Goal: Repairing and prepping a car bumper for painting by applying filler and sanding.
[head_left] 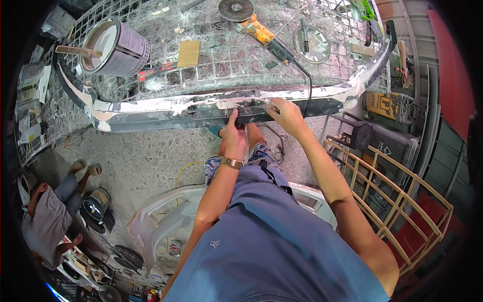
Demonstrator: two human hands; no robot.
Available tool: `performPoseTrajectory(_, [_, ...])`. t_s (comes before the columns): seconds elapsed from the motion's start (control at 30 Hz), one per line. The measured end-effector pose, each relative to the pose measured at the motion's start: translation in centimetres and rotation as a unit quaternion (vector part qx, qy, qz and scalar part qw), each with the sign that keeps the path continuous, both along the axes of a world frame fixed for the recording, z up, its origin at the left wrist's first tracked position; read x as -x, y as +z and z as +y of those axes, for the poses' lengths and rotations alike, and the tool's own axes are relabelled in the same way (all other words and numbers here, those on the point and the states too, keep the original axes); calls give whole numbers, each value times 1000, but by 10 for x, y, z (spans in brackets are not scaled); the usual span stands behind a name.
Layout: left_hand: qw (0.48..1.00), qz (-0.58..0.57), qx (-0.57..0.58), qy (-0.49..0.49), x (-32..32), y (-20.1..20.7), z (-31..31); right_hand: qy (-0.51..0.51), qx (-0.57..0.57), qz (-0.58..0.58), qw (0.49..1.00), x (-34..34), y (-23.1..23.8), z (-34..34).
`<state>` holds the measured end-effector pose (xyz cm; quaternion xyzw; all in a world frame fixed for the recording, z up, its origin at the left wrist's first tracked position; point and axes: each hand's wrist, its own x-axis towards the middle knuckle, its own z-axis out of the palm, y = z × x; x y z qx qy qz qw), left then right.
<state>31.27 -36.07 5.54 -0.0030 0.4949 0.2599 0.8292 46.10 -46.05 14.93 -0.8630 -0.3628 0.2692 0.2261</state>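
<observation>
A long curved bumper lip, black with patches of white filler, lies along the near edge of the mesh-topped bench. My left hand, wearing a wristwatch, grips its near edge at the middle, thumb up against the face and the other fingers mostly hidden. Just right of it, my right hand is closed, fingertips pressed to the filler-streaked surface. Whatever those fingers may pinch is too small or covered to make out.
An angle grinder lies on the bench, its cord crossing the lip. Nearby are a filler can with a wooden stick, a red utility knife and a cardboard piece. A wooden frame stands right; another person sits lower left.
</observation>
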Motion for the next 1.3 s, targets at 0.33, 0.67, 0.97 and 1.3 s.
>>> performPoseTrajectory(0.33, [1000,12,3,1,-1,2,0,33,-5,19,999,-2,8,0])
performPoseTrajectory(0.67, [1000,8,-5,-8,-1,1,-1,41,1,-8,999,0,3,-1])
performPoseTrajectory(0.97, [1000,10,2,-9,-2,4,-2,19,1,-4,1000,0,3,1])
performPoseTrajectory(1.3, [997,-29,23,-68,-8,12,-10,11,-3,-4,1000,2,3,2])
